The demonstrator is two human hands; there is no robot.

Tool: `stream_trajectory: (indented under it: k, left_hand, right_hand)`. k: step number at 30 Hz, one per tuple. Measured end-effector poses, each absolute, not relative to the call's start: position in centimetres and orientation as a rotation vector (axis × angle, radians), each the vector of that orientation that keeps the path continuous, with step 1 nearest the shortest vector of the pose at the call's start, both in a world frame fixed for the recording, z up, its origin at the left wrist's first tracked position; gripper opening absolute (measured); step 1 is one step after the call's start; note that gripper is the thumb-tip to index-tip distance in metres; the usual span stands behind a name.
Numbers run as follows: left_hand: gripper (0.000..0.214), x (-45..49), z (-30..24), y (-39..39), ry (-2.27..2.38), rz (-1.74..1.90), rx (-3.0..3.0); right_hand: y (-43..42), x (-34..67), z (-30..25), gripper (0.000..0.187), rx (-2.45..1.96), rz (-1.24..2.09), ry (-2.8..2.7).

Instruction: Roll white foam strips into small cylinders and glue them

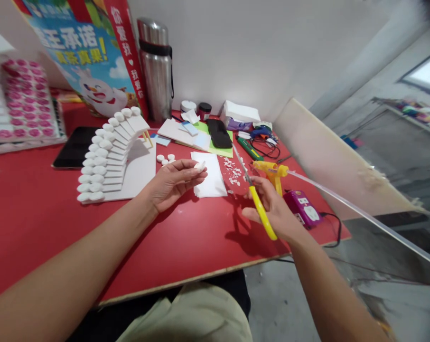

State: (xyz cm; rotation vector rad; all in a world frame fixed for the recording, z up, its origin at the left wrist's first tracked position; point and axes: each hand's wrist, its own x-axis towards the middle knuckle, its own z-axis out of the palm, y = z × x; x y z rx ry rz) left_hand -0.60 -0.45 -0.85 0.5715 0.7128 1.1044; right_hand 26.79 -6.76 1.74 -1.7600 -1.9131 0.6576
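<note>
My left hand (177, 183) pinches a small white piece (200, 166) between thumb and fingertips, above a stack of white paper (211, 180). My right hand (272, 204) holds yellow-handled scissors (259, 209), their metal blades pointing up and away over the table. Several loose white round pieces (165, 159) lie just beyond my left hand. To the left stands a white curved model staircase (117, 166) lined with white oval pieces along its outer edge. White scraps (233, 173) are scattered between the paper and the scissors.
A yellow glue gun (272, 171) with a long clear stick and a purple power box (303, 209) sit at the right. Behind are a phone (219, 134), a green tool (249, 148), a steel flask (156, 71) and a colourful bag (90, 57). A black tablet (72, 148) lies left.
</note>
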Motion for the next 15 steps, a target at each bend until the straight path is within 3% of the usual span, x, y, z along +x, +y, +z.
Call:
stream_trajectory:
  k: [3,15]
  left_hand:
    - [0.029,-0.5,-0.9,-0.5,0.735,1.119,0.615]
    - [0.026,-0.1,-0.5,-1.1,0.695,1.100,0.680]
  right_hand:
    - [-7.3,25.0,2.3,0.071,-1.708,0.801,-1.901]
    - [-7.1,20.9,3.1,0.052,-1.605,0.486,-2.181]
